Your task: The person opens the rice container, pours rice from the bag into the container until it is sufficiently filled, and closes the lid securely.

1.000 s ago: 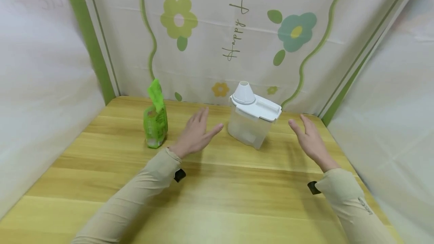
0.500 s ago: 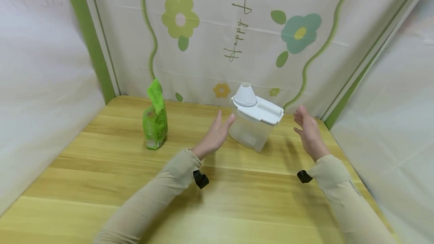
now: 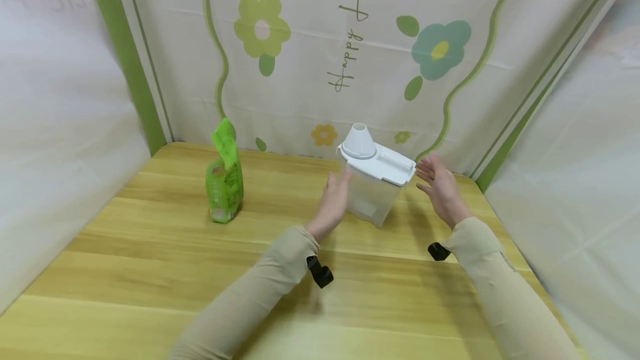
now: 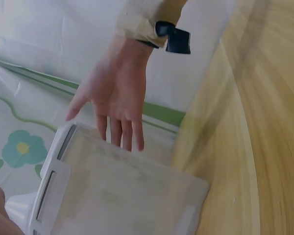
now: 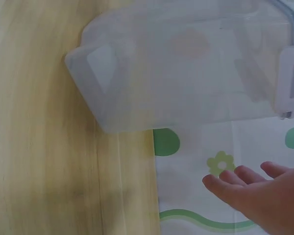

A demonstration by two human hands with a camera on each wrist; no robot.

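A translucent storage container (image 3: 367, 199) with a white lid (image 3: 387, 163) and a cone-shaped white spout cap (image 3: 359, 140) stands on the wooden table, right of centre in the head view. My left hand (image 3: 331, 201) is at its left side, fingers extended and overlapping its edge there. On the other side my right hand (image 3: 440, 188) faces it with relaxed fingers, close to the lid's right end. In the right wrist view a gap shows between the right hand (image 5: 259, 191) and the container (image 5: 186, 73). Neither hand grips anything.
A green plastic packet (image 3: 224, 185) stands upright on the left of the wooden table (image 3: 150, 249). Behind the table hangs a white curtain (image 3: 310, 71) printed with flowers, and pale fabric walls close in the left and right sides.
My left hand has moved right, from between the packet and the container to the container's side. The right hand has come left, closer to the container. The container and packet have stayed put.
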